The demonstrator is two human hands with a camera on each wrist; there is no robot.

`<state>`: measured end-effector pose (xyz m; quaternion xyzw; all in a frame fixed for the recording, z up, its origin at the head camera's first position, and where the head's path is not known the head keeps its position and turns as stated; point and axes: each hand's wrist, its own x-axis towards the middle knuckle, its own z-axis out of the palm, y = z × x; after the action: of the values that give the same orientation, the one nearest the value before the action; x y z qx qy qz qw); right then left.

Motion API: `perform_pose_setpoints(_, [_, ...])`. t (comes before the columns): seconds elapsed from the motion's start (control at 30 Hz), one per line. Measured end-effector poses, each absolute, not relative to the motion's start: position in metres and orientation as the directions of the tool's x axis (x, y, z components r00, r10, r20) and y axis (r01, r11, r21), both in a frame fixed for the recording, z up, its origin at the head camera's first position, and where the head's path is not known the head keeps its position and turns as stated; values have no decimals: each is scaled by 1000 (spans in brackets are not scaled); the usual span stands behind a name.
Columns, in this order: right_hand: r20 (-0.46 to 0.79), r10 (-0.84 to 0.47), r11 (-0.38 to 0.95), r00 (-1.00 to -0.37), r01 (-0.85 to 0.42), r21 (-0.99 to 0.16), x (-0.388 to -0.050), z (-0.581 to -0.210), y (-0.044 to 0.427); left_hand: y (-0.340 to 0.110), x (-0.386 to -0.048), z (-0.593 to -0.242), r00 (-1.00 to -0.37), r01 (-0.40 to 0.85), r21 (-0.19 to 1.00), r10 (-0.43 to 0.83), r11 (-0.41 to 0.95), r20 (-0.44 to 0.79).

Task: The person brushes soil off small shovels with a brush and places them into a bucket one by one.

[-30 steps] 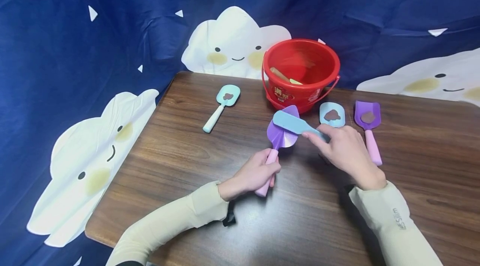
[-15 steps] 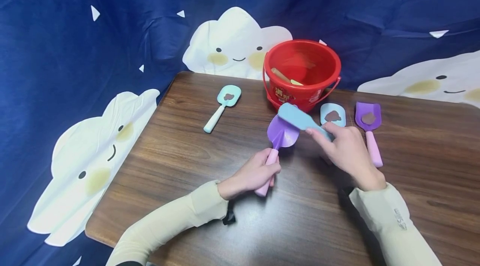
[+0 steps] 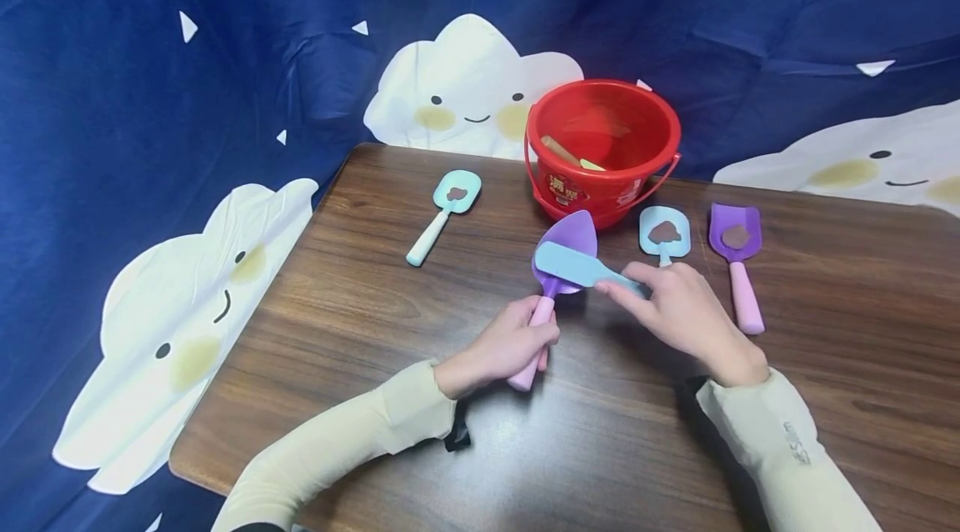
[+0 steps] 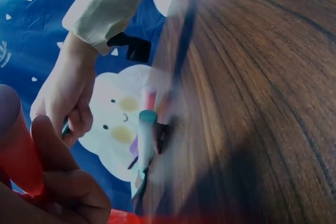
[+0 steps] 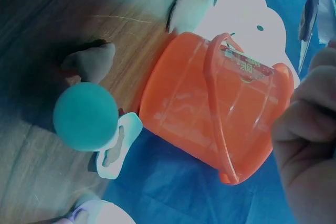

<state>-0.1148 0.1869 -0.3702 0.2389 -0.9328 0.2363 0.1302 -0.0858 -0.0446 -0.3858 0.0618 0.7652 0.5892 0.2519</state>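
Note:
My left hand (image 3: 504, 344) grips the pink handle of a purple toy shovel (image 3: 577, 225), its pointed blade tilted up toward the bucket. A blue toy spatula (image 3: 567, 263) with a flat, rounded blade is held between the thumb and fingers of my right hand (image 3: 684, 308). That blade lies across the lower part of the purple one; whether they touch I cannot tell. In the left wrist view, curled fingers (image 4: 73, 190) wrap the pink handle. The right wrist view shows curled fingers (image 5: 310, 129), with the spatula mostly out of sight.
Just behind the blades stands a red bucket (image 3: 592, 197) with a brown handle (image 3: 558, 150) inside. A mint shovel (image 3: 426, 237) lies left on the wooden table (image 3: 315, 348). Right of the bucket are a light-blue shovel (image 3: 677, 245), partly hidden, and another purple shovel (image 3: 742, 294).
The blue spatula first went up toward the purple blade's tip, then came back down and left to its base. My left hand has hardly moved.

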Motion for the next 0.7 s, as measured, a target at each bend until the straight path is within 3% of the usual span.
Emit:
perform_pose_setpoints(0.3, [428, -230, 848, -874, -396, -353, -117, -371, 193, -46, -84, -386, -858, -199, 936, 409, 289, -309])
perform_pose_setpoints(0.53, [521, -149, 866, -841, -365, -342, -120, -374, 195, -46, -83, -386, -838, -233, 935, 433, 266, -332])
perform_pose_setpoints(0.7, [573, -110, 870, -813, -357, -340, -122, -377, 196, -46, -85, -387, -832, -314, 935, 425, 167, -355])
